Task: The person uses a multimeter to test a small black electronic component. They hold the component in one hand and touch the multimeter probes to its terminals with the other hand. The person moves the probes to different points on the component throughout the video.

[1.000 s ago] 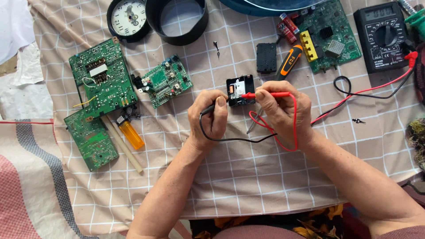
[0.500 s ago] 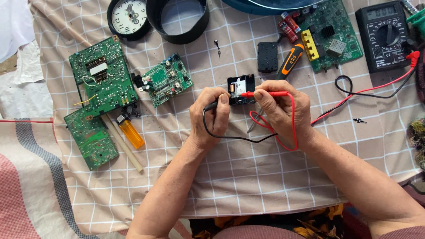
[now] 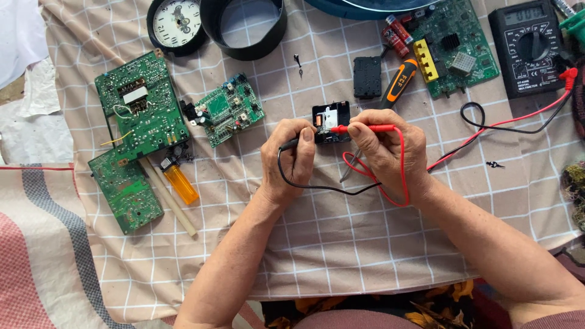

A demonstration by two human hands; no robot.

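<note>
My left hand [image 3: 294,155] pinches the black probe [image 3: 291,144], my right hand [image 3: 387,146] the red probe [image 3: 365,128], both on the small black module [image 3: 331,122] mid-cloth [image 3: 341,244]; I judge a slipping tip could short neighbouring contacts.

Soft, even daylight fills the view, bright without harsh glare. Only faint, short shadows sit under the left hand [image 3: 294,155] and right hand [image 3: 387,149]. Focus is sharp throughout, with slight wide-angle bending at the edges.
</note>
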